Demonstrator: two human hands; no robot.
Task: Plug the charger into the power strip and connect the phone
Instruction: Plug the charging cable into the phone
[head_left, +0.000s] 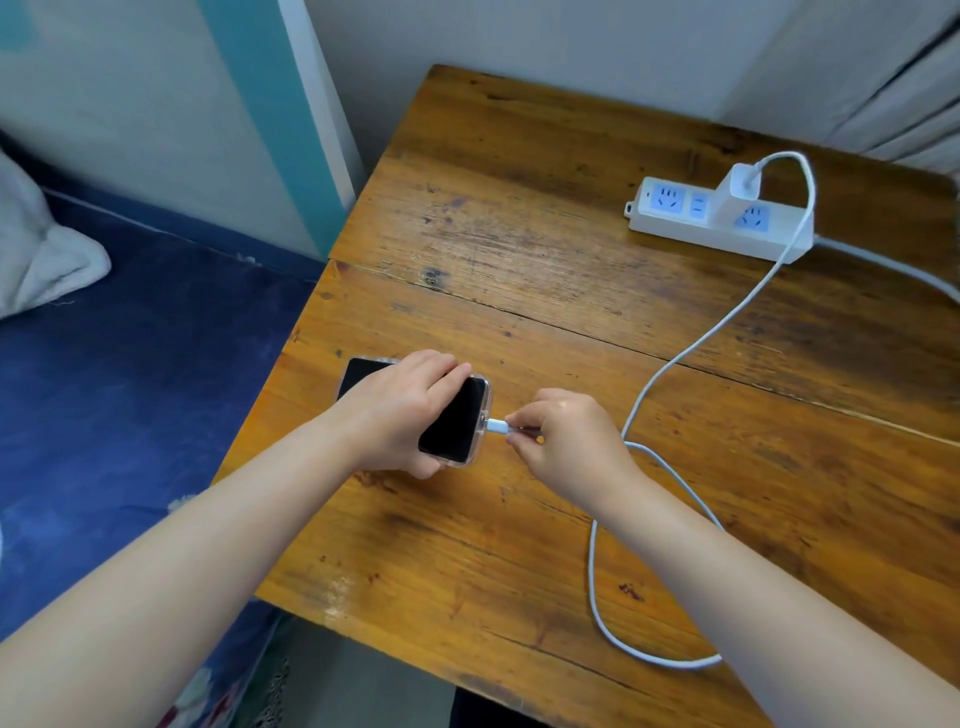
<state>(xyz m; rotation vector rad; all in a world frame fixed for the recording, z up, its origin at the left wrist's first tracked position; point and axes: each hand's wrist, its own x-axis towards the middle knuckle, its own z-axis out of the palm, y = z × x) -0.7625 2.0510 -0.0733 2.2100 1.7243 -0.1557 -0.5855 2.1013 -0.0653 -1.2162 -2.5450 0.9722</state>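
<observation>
Pinched between the right hand (566, 441) fingertips, the white cable plug (497, 427) sits at the phone's end port, while the left hand (400, 410) wraps over the phone (454, 421), pressing it onto the wooden table (519, 260). Farther back, the power strip (719, 218) carries the white charger (740, 189); its cable (675, 358) loops down to the plug.

- You're in a bedroom at home, going by what surrounds you.
- A bed with a dark blue sheet (130, 389) lies right against the worn wooden surface (519, 249), with a white pillow (36, 249) at its head.
- Plain painted walls meet in the corner, with a teal stripe (270, 114) on the left one.
- A pale curtain (893, 83) hangs at your right.
- A white household power strip (717, 218) sits on the surface.
</observation>
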